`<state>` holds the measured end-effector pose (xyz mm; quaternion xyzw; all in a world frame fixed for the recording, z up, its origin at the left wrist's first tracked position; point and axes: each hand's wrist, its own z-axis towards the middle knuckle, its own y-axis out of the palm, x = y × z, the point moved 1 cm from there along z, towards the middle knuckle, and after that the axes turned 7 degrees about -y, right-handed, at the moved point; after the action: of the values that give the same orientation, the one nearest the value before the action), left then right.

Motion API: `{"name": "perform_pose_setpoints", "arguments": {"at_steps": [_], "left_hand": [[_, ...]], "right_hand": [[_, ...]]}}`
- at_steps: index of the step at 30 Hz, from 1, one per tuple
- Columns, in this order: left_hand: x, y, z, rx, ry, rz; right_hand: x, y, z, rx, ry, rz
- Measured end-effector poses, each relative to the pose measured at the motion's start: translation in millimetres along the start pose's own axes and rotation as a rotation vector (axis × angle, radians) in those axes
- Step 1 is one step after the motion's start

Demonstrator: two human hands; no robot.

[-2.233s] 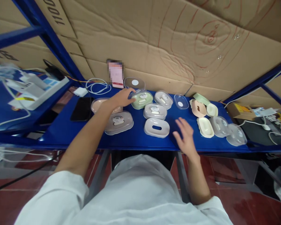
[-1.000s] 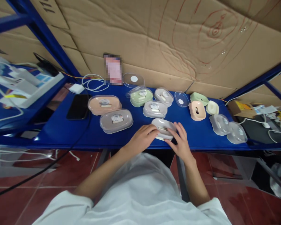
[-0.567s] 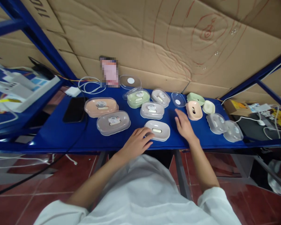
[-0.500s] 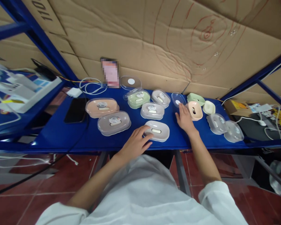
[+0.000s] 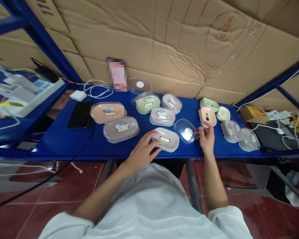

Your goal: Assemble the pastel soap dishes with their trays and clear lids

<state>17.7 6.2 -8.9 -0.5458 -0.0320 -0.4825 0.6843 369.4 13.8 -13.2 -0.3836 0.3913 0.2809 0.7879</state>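
Note:
In the head view, my left hand [image 5: 144, 145] grips the left end of a pale grey oval soap dish [image 5: 169, 135], thumb at the near side and fingers over the far rim. This dish is uncovered and has a pale oblong piece in its middle. Between the fingertips of my right hand [image 5: 207, 139] is the right edge of a clear plastic lid [image 5: 183, 127] with a round white sticker. The lid is tilted beside the dish. Just behind my right hand lies a peach dish [image 5: 205, 114] with an oval slot.
Lidded dishes stand around: grey [image 5: 121, 129], peach [image 5: 103, 111], green [image 5: 147, 105] and others. At right are a green dish [image 5: 209, 103], a cream dish [image 5: 223, 114] and stacked clear lids [image 5: 249, 139]. A black phone [image 5: 79, 116] lies left. Cardboard [image 5: 151, 66] walls the back.
My right hand has picked up the clear lid from the back of the table and brought it nearer and left, beside the grey dish. My left hand stays at the dish, its fingers closer round it.

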Motion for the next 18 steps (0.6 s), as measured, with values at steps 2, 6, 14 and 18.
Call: {"name": "perform_pose_setpoints", "arguments": {"at_steps": [2,6,14,18], "left_hand": [[0,0,0,-0.004,-0.004,0.005],[1,0,1,-0.007,-0.009,0.008],[-2,-2,-1,-0.077,-0.137,-0.158],[-7,-1,0,-0.100,-0.161,-0.239]], "right_hand": [[-8,-4,-8,-0.001,-0.129,-0.167],[-25,-1,-27,-0.368,-0.409,-0.372],[-30,-7,-48,-0.350,-0.432,-0.312],[-58,10,-60,-0.610,-0.568,-0.250]]}}
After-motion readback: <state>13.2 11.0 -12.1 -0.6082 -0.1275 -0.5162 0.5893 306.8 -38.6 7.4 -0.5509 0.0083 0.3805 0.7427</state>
